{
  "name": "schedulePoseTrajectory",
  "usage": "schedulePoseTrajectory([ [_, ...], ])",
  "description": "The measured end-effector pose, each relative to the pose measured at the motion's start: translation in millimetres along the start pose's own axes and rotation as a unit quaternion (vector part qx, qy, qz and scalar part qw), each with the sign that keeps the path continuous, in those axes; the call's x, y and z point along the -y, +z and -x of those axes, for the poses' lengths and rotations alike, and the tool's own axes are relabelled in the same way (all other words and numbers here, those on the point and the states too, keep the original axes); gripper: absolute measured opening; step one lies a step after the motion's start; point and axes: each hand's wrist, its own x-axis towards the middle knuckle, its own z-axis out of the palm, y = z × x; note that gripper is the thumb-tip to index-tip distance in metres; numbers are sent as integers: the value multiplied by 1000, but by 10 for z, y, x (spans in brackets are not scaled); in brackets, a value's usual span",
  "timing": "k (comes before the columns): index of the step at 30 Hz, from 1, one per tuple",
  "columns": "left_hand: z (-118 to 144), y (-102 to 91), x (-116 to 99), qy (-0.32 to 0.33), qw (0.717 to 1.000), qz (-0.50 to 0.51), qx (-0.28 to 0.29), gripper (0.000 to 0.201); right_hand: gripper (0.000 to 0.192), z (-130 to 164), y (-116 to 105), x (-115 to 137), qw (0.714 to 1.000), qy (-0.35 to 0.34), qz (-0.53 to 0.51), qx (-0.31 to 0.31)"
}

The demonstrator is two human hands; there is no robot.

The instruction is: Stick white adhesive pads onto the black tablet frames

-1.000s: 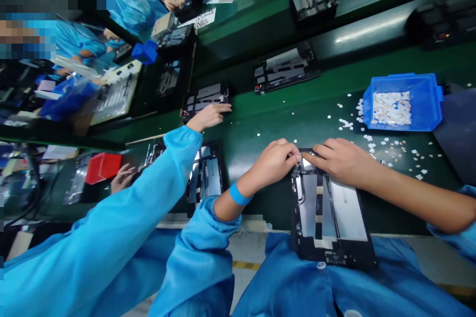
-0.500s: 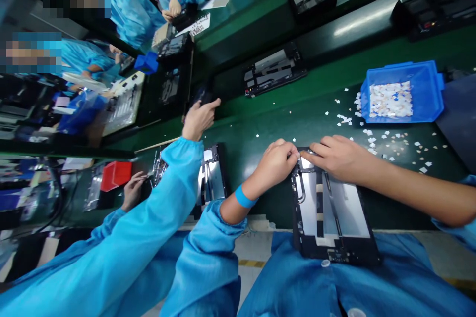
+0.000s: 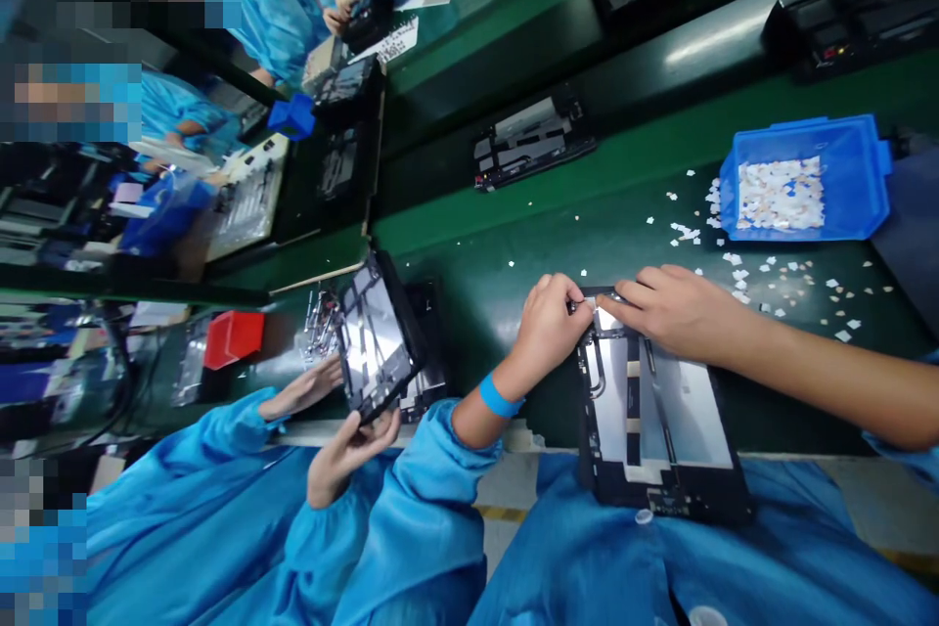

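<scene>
Green matting covers the long counter (image 3: 514, 245) where we sit among blue-gowned workers. Our flat black tablet frame with silvery plates (image 3: 652, 421) lies at the near edge, partly over our lap, so its far end is within easy reach. Our left hand (image 3: 550, 323) pinches something small at that far edge, fingers closed together, though what it holds we cannot tell. Our right hand (image 3: 671, 308) lies flat on the same corner, fingers pressed down to steady it. White paper scraps (image 3: 778, 279) litter the mat beside a blue plastic tray (image 3: 807, 181) holding more. To our left, a co-worker's hands (image 3: 344, 450) tilt another black frame (image 3: 378, 337)
</scene>
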Motion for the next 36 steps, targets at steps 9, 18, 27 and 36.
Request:
schedulePoseTrajectory([
  [9, -121, 103, 127, -44, 988, 149, 12, 26, 34, 8, -10, 13, 1000, 3, 8, 14],
  [18, -112, 79, 141, -51, 988, 145, 26, 17, 33, -91, -28, -15, 999, 7, -8, 44],
  [27, 113, -40, -39, 51, 993, -100, -25, 11, 37, 19, 21, -135, 999, -29, -30, 22],
  [36, 114, -56, -189, 64, 975, -210, -17, 10, 34, -28, -47, -40, 999, -23, 14, 24],
])
